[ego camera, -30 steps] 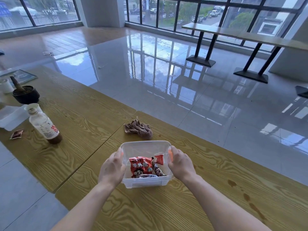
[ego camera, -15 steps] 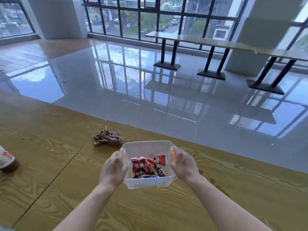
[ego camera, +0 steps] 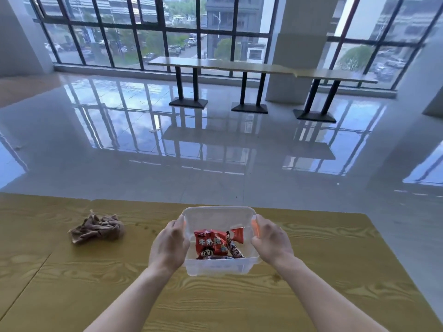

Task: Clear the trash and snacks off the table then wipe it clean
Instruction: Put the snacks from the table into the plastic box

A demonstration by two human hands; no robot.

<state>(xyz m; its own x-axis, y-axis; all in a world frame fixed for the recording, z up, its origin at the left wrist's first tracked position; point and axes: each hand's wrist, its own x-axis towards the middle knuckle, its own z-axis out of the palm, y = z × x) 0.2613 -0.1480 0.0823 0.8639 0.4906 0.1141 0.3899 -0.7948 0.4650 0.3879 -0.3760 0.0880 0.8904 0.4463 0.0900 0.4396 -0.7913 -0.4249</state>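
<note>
Both hands, left hand [ego camera: 169, 248] and right hand [ego camera: 271, 240], grip clamped on the clear plastic snack-filled box [ego camera: 217, 218]; keep it level, avoiding the crumpled brown rag [ego camera: 97, 230] at nine o'clock on the yellow wood-grain desk [ego camera: 311, 283].

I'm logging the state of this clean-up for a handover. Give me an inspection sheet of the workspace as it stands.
Surface: wooden table, grain bare around the hands.
Job's things: clear plastic container holding red snack packets; crumpled brown cloth lying to its left.
Clutter: nothing seen.
Grippers: left hand and right hand grip the container's sides.
Cables: nothing seen.
Surroundings: glossy floor, long tables by the windows.
</note>
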